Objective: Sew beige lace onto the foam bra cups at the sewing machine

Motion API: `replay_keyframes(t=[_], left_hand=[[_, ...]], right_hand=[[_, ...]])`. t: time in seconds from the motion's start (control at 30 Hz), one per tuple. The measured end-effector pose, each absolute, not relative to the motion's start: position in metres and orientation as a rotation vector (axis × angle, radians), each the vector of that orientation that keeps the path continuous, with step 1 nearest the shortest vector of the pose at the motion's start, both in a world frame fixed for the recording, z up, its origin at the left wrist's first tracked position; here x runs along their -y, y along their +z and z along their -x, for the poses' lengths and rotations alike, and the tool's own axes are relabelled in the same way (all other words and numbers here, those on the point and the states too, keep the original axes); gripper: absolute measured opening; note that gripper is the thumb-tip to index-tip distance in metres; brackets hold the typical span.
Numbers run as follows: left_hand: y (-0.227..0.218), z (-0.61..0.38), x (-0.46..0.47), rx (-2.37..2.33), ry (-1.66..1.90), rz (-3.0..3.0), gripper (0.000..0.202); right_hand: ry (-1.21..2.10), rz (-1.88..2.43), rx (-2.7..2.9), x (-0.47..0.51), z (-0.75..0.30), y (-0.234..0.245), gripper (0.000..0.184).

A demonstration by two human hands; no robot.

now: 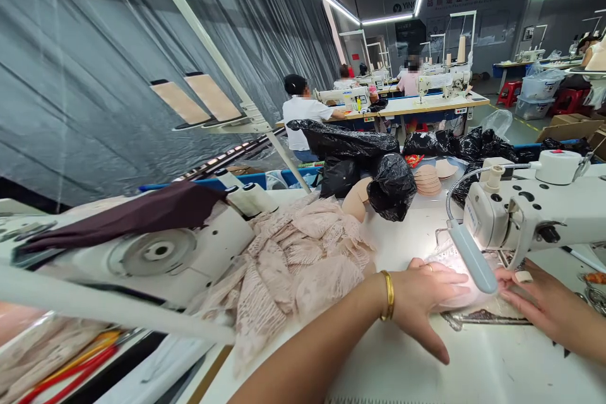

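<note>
At the left edge, tools: red and yellow handles (pixel 71 363) lie low on the bench (pixel 416 366); their kind is too blurred to tell.
Second machine: a white sewing machine (pixel 156 252) shows its round handwheel, with a dark maroon cloth (pixel 132 214) draped over its top.
Thread cones: two white cones (pixel 250 199) sit just right of the maroon cloth.
Lace pile: a heap of pale pink lace (pixel 293 265) is spread on the bench between the second machine and the left forearm.
Left hand: the left hand (pixel 426 297), with a gold bangle (pixel 388 295) at the wrist, lies flat with fingers spread, pressing down on the pale piece.
Pale piece: a small pale fabric piece (pixel 457 293) lies on the bench under the lamp, between both hands.
Lamp: a gooseneck lamp (pixel 471 255) shines brightly on the piece.
Main machine: a white sewing head (pixel 534 208) stands over the piece.
Right hand: the right hand (pixel 544 306) is flat, its fingers stretched out and its tips touching the piece's right edge.
Behind: black plastic bags (pixel 379 170) and a stack of beige foam cups (pixel 428 180).
</note>
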State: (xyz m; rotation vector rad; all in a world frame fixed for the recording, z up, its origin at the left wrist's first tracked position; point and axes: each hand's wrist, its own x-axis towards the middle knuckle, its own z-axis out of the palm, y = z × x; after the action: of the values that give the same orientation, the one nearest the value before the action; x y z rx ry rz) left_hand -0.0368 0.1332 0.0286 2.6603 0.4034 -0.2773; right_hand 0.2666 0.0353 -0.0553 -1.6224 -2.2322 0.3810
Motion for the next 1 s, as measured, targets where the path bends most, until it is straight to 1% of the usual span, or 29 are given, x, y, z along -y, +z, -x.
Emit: replay_keyframes(t=[0.07,0.13,0.2,0.33,0.43,0.53,0.63,0.8,1.0], left_hand=[[0.027,0.040,-0.139,-0.316,-0.289,-2.630,0.091],[0.023,0.043,-0.142,-0.285,-0.249,-2.643,0.085],[0.017,0.043,-0.142,-0.293,-0.192,-2.678,0.073],[0.000,0.034,-0.132,-0.397,-0.007,-2.802,0.038],[-0.010,0.026,-0.126,-0.359,0.103,-2.891,0.026],[-0.017,0.021,-0.128,-0.302,0.176,-2.939,0.026],[-0.020,0.020,-0.134,-0.298,0.236,-2.971,0.028],[-0.019,0.020,-0.142,-0.333,0.255,-2.982,0.032],[-0.012,0.018,-0.147,-0.364,0.211,-2.966,0.019]], right_hand=[[0.450,1.622,2.266,-0.034,-0.267,-0.051,0.039],[0.490,1.591,2.298,-0.035,-0.265,-0.042,0.035],[0.529,1.574,2.321,-0.036,-0.262,-0.031,0.033],[0.643,1.515,2.387,-0.036,-0.262,-0.015,0.029],[0.736,1.442,2.447,-0.033,-0.272,-0.011,0.024],[0.708,1.447,2.353,-0.033,-0.277,-0.017,0.025],[0.509,1.433,2.248,-0.038,-0.267,-0.029,0.033],[0.185,1.406,2.434,-0.047,-0.248,-0.045,0.037],[0.063,1.495,2.381,-0.047,-0.256,-0.060,0.038]])
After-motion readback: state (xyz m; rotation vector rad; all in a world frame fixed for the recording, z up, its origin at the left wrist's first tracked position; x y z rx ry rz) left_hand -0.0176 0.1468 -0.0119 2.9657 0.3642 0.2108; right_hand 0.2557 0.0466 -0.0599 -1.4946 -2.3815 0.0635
